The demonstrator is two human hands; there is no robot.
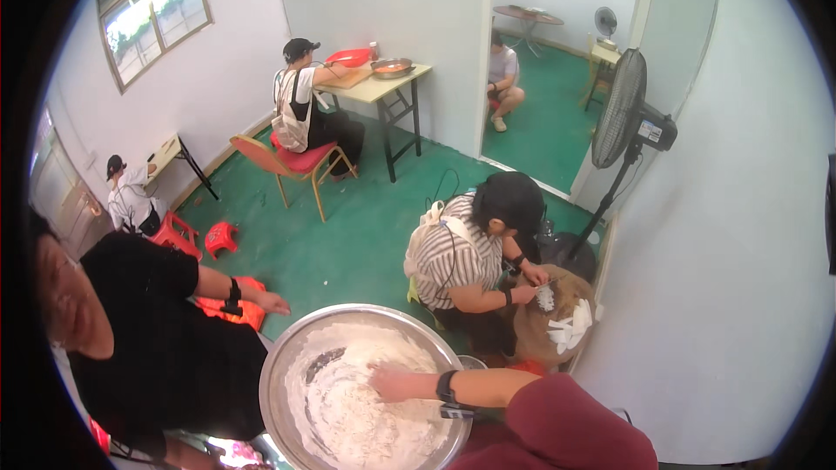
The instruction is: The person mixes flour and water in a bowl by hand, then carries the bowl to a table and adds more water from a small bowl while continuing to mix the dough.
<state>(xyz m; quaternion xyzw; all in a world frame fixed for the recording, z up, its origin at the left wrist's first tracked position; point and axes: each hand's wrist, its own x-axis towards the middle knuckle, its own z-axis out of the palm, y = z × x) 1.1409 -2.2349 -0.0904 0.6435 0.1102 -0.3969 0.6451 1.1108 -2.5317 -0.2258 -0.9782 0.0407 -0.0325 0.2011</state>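
A large round metal bowl (277,357) sits at the bottom centre, holding white flour (366,409) that is partly worked into clumps. My right hand (394,382) reaches in from the right and rests on the flour. Its fingers are spread and dusted white, and it grips nothing. That arm wears a black wristband (447,386) and a maroon sleeve (566,426). My left hand is out of view.
A person in black (148,339) stands at the bowl's left, with one hand (274,303) near the rim. A person in a striped top (461,252) crouches over a wooden block (557,318) with white pieces on it. A standing fan (620,109) is at the right. Chairs, red stools and a table with seated people are on the green floor.
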